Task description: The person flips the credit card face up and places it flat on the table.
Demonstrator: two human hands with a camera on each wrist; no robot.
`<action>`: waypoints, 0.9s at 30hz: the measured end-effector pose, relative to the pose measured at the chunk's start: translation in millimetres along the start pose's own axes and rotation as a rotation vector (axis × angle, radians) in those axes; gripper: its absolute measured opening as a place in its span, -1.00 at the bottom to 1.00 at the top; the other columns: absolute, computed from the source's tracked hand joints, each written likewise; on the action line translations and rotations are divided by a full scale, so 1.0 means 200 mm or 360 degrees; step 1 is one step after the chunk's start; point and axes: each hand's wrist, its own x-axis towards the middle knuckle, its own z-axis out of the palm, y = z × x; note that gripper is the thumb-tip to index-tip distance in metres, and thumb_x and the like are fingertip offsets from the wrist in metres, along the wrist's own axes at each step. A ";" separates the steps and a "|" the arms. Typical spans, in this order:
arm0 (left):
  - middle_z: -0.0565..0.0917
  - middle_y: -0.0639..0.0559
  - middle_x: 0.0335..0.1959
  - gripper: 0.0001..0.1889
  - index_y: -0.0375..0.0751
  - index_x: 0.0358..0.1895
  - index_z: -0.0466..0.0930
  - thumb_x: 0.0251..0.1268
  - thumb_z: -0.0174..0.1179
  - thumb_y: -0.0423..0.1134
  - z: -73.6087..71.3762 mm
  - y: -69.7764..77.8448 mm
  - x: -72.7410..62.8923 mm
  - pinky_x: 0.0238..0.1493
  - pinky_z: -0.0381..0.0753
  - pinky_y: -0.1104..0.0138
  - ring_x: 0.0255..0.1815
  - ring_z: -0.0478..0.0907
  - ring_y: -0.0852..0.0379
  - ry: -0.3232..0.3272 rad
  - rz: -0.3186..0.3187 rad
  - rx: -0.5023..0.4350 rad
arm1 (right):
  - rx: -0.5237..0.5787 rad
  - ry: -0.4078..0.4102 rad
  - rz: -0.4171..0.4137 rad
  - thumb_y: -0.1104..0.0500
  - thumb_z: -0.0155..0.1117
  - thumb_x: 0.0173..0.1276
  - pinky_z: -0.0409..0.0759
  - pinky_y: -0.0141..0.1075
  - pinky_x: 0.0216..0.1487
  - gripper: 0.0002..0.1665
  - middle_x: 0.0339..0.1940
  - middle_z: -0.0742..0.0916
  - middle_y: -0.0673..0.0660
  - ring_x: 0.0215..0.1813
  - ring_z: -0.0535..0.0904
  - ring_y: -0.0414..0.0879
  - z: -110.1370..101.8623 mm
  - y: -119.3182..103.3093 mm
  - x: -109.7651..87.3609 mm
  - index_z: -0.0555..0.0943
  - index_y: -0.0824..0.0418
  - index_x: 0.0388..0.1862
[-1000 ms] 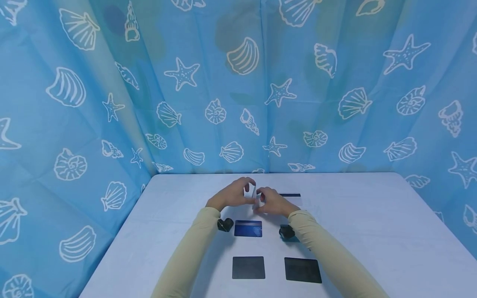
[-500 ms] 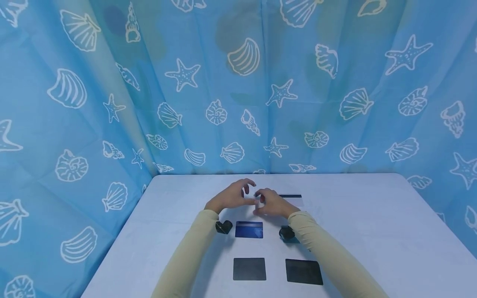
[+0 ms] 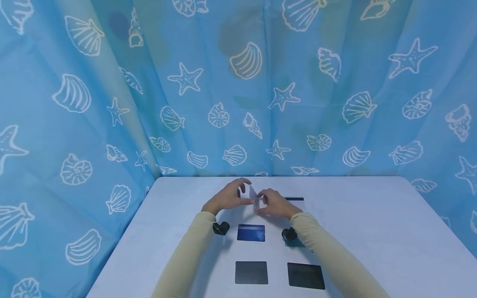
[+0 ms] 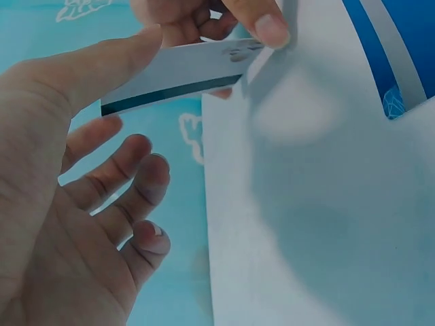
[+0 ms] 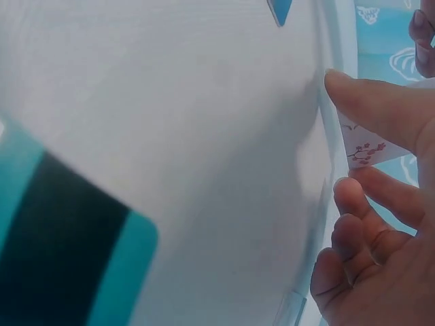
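Note:
Above the far part of the white table (image 3: 357, 231), both hands hold one white card (image 3: 254, 195) between them. A dark stripe runs along its edge in the left wrist view, where the card (image 4: 183, 68) is seen at a slant. In the right wrist view a red floral print shows on the card (image 5: 367, 146). My left hand (image 3: 229, 195) pinches one end between thumb and forefinger, its other fingers loosely bent. My right hand (image 3: 275, 203) pinches the opposite end with thumb and forefinger.
A blue card (image 3: 251, 233), a grey card (image 3: 251, 272) and a black card (image 3: 306, 276) lie nearer. A teal card (image 3: 295, 243) is partly under the right wrist. A white card with black stripe (image 3: 298, 204) lies right of the right hand. A shell-patterned curtain (image 3: 223, 91) hangs behind.
The held card has turned: half a second ago it was hardly visible, and now its face shows at a tilt. The left hand has shifted slightly left. The head view has tilted up a little.

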 end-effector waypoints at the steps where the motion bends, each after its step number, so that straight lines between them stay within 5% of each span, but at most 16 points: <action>1: 0.59 -0.08 0.01 -0.27 -0.11 0.43 0.41 0.25 0.47 0.02 0.00 0.00 0.00 -0.19 0.58 0.30 -0.20 0.53 0.09 0.0010 -0.0002 0.0000 | 0.0003 0.0002 0.0012 0.08 0.58 0.24 0.53 -0.23 -0.10 -0.32 -0.18 0.61 0.12 -0.14 0.49 -0.06 -0.01 0.00 0.00 0.57 0.24 0.28; 27: 0.59 -0.06 0.01 -0.34 -0.06 0.36 0.46 0.24 0.47 0.02 -0.02 -0.04 -0.03 -0.14 0.56 0.27 -0.15 0.50 0.06 0.0031 -0.0131 -0.0002 | -0.0122 0.0008 0.0062 0.06 0.58 0.24 0.49 -0.20 -0.02 -0.32 -0.06 0.59 0.13 -0.03 0.45 -0.03 -0.11 0.00 -0.05 0.56 0.23 0.28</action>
